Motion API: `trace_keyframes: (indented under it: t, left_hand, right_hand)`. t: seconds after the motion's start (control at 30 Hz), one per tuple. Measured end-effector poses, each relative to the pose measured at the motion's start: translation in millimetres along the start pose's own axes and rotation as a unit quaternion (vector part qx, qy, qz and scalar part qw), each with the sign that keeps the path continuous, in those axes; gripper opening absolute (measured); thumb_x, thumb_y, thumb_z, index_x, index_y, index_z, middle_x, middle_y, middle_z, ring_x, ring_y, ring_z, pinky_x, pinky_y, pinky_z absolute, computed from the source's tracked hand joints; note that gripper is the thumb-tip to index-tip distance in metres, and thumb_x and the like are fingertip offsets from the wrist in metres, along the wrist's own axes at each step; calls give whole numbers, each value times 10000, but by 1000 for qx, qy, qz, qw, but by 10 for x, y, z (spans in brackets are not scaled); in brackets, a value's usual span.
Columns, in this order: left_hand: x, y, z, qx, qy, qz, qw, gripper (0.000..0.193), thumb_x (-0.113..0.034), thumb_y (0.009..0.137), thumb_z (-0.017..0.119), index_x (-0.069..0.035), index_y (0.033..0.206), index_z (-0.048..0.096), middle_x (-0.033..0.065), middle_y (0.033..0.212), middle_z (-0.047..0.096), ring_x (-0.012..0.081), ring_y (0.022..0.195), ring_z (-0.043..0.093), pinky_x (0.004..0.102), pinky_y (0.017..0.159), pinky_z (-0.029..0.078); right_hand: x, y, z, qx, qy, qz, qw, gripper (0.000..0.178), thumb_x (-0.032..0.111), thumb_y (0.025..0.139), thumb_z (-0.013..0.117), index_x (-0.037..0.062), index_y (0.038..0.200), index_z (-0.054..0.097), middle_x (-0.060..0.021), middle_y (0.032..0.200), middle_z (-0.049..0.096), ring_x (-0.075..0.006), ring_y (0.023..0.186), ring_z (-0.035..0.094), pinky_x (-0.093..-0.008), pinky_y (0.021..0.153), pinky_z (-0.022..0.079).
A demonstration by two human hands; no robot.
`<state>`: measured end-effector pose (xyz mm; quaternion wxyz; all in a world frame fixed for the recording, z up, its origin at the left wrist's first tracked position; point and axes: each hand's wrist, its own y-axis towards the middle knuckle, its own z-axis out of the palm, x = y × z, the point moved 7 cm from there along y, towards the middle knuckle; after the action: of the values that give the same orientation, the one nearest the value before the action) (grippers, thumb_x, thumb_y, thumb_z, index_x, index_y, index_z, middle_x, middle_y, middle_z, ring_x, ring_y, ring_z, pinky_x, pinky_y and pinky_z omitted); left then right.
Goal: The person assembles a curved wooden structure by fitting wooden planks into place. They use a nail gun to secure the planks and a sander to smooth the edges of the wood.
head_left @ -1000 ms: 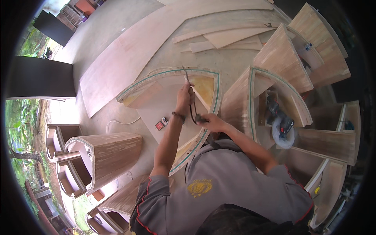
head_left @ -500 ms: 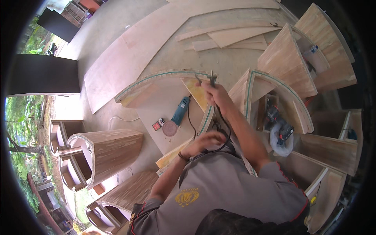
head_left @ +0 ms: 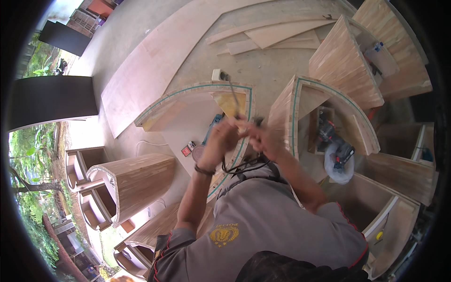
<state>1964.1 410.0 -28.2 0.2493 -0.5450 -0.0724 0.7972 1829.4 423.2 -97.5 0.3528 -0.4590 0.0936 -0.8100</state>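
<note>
My left hand [head_left: 221, 140] and my right hand [head_left: 267, 141] meet in front of me, both blurred, with fingers closed. A grey cable [head_left: 233, 94] rises from my left fingers, its far end at a white socket block [head_left: 219, 74]. A dark, smeared plug [head_left: 257, 121] shows at my right fingers, and a black power cord [head_left: 237, 168] loops below both hands. Partly behind my left hand lies a teal angle grinder [head_left: 212, 126] with a round sanding disc [head_left: 198, 152]. It rests inside a curved plywood piece [head_left: 192, 88] with a teal edge stripe.
A small red and white pack [head_left: 188, 149] lies beside the grinder. At right, a second curved cabinet [head_left: 295, 108] holds a cordless drill [head_left: 326, 130]; a clear plastic bag [head_left: 339, 171] with another tool is next to it. Plywood strips [head_left: 277, 35] lie beyond; curved cabinets [head_left: 138, 181] stand left.
My left hand has moved up to join my right hand, which has come down closer to me. The white socket block and grey cable now show beyond my hands.
</note>
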Motion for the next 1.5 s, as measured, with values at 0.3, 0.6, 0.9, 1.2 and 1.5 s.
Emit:
trace_keyframes:
  t: [0.3, 0.6, 0.9, 1.2, 1.5]
  left_hand:
    - [287, -465, 597, 311, 281, -11, 908, 345, -255, 1078, 546, 8, 1274, 653, 70, 996, 687, 128, 859, 626, 279, 790, 510]
    - [1448, 295, -2184, -301, -186, -140, 925, 731, -534, 1053, 414, 68, 1467, 447, 248, 1349, 606, 367, 1140, 669, 460, 945, 580]
    - [1182, 968, -1346, -36, -183, -160, 969, 1044, -898, 898, 256, -28, 1414, 515, 238, 1148, 677, 377, 932, 711, 497, 810, 620]
    - [1305, 979, -1479, -71, -102, -94, 988, 772, -766, 976, 401, -69, 1239, 604, 129, 910, 696, 250, 768, 713, 400, 646, 601]
    - [804, 437, -1311, -183, 163, -79, 966, 771, -670, 1035, 378, 14, 1103, 726, 140, 960, 726, 170, 800, 685, 316, 693, 548]
  right_hand:
    - [765, 326, -28, -24, -98, -98, 990, 352, 303, 1068, 550, 19, 1203, 709, 56, 687, 527, -24, 541, 388, -220, 496, 324]
    - [333, -190, 657, 136, -327, -112, 929, 273, 253, 1041, 614, 35, 1155, 734, 63, 644, 441, -38, 593, 381, -257, 541, 351]
    - [53, -276, 566, 171, -525, -167, 817, 216, 192, 894, 664, -9, 971, 681, -249, 913, 672, -462, 934, 626, -502, 814, 493]
    - [290, 23, 94, -71, -629, -53, 772, 504, 462, 955, 646, -11, 1130, 663, -260, 1070, 710, -430, 1051, 681, -485, 910, 524]
    - [311, 373, 298, -75, -645, -187, 737, 304, 261, 1006, 581, -27, 1077, 647, -276, 975, 696, -447, 992, 678, -516, 858, 525]
